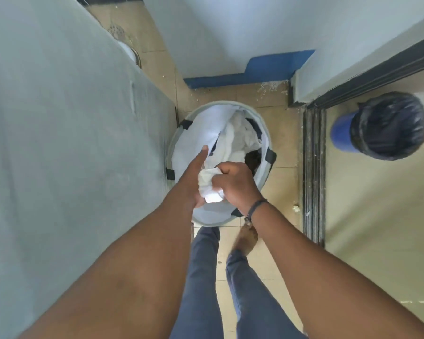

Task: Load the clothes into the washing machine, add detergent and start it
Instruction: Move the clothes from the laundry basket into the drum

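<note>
Both hands hold one crumpled white cloth (209, 183) over the round grey laundry basket (264, 133): my right hand (235, 184) has its grip closed around it, my left hand (194, 177) supports it with one finger straight, so the loose grip may drop it.

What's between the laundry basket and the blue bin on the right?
In the head view, bare tan floor tiles lie right of the basket, then a dark sliding-door track, then smoother floor up to the bin. Nothing stands there.

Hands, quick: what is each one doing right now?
Left hand: index finger straight, touching the crumpled white cloth; grip cannot be told.
Right hand: curled round the same cloth, above the round grey laundry basket.
</note>
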